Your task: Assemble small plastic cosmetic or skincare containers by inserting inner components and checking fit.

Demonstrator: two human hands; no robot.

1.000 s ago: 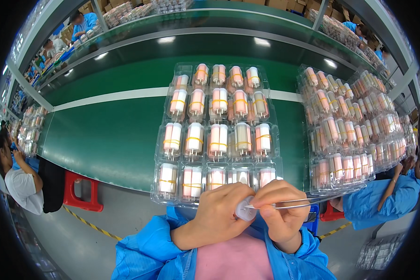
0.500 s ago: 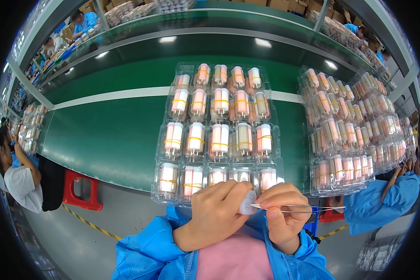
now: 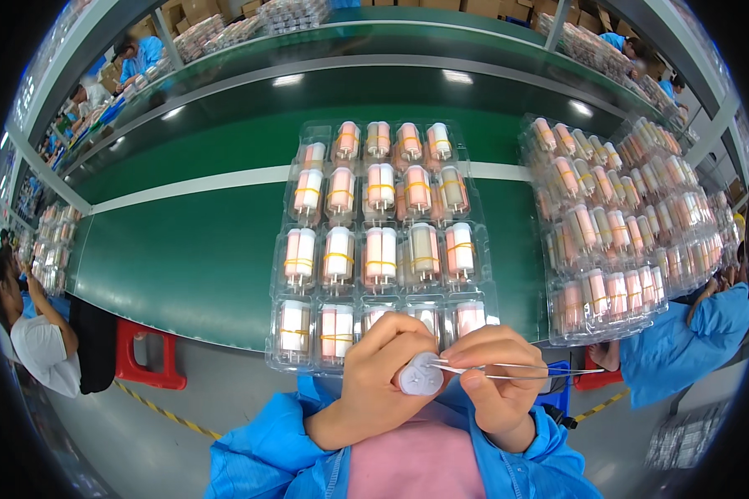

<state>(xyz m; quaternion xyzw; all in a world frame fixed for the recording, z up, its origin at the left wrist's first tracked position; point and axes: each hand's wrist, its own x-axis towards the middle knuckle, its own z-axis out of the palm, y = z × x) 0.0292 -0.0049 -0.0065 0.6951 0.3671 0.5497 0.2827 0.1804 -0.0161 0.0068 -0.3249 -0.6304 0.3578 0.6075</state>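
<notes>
1. At the clear tray's (image 3: pixel 484 287) near edge, I see the left hand (image 3: pixel 374 372), fingers curled round a whitish round-faced piece (image 3: pixel 421 378).
2. By the tray's near right corner, the right hand (image 3: pixel 499 382) pinches metal tweezers (image 3: pixel 520 366), tips at the piece's face.
3. Under the tray lies a green worktop (image 3: pixel 175 258).
4. Right of the tray stand stacked trays (image 3: pixel 591 337).

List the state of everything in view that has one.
Left hand: closed around round-ended piece
Right hand: pinching tweezers
Round-ended piece: held, end face exposed
Tweezers: tips at the face's upper edge, contact unclear
Centre trays: loaded with bundles
Bundles: mostly banded
Trays at right: stacked, loaded
Blue jacket: open at front
Red stool at left: upright
</notes>
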